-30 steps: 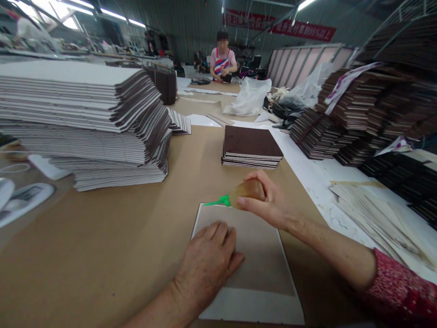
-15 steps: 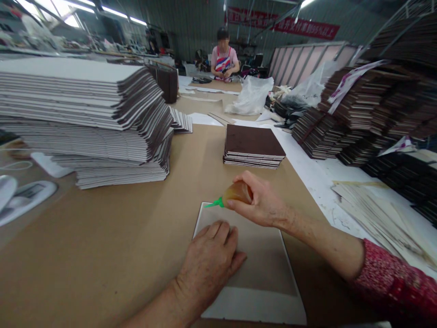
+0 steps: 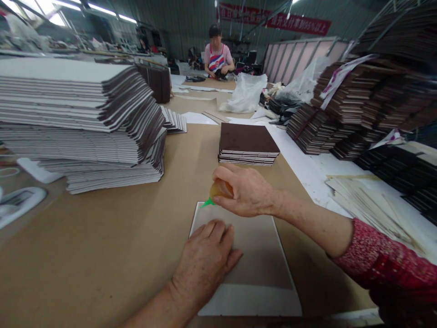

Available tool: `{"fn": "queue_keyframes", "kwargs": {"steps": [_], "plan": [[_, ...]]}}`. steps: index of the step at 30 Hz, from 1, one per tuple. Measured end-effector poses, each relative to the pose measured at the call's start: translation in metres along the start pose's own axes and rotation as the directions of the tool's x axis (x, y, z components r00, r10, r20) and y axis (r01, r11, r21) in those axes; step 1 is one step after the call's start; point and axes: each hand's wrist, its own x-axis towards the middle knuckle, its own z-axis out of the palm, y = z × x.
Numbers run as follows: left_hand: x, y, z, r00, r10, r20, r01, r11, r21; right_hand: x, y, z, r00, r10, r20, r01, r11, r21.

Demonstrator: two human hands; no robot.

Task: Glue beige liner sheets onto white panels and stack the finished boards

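A flat rectangular panel (image 3: 259,300), greyish beige with a pale border, lies on the brown-covered table in front of me. My left hand (image 3: 206,253) rests palm down on its left side, fingers stretched out and thumb apart. In my right hand (image 3: 244,191) is a squeeze glue bottle (image 3: 221,189) with amber contents, tilted over. Its green nozzle (image 3: 206,203) points down and left at the panel's far left corner; whether the tip touches the surface I cannot tell. Beyond the panel sits a neat stack of dark brown panels (image 3: 248,139).
A tall stack of white-edged panels (image 3: 102,136) stands at the left. Bundled brown panels (image 3: 355,100) pile up at the right, near loose pale strips (image 3: 368,205). Farther back lie a clear plastic bag (image 3: 244,93) and a co-worker (image 3: 218,59) across the table.
My right hand has moved slightly left and tipped the bottle more steeply, its nozzle nearer the panel's far left corner. The left hand stays on the panel. The whole view has shifted a little.
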Motion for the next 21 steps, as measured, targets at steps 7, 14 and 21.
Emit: {"fn": "queue_keyframes", "kwargs": {"steps": [7, 14, 21], "plan": [[0.000, 0.001, 0.000, 1.000, -0.009, 0.023, 0.009, 1.000, -0.001, 0.003, -0.003, -0.009, 1.000, -0.016, 0.018, 0.016, 0.999, -0.047], [0.000, 0.002, 0.002, 1.000, -0.006, 0.003, 0.006, 1.000, 0.011, 0.003, -0.003, -0.002, 1.000, -0.018, 0.001, 0.018, 1.000, -0.004], [0.001, 0.002, 0.000, 1.000, -0.009, 0.012, 0.008, 1.000, 0.004, 0.002, 0.000, -0.012, 0.999, -0.026, 0.037, 0.028, 0.998, -0.054]]}}
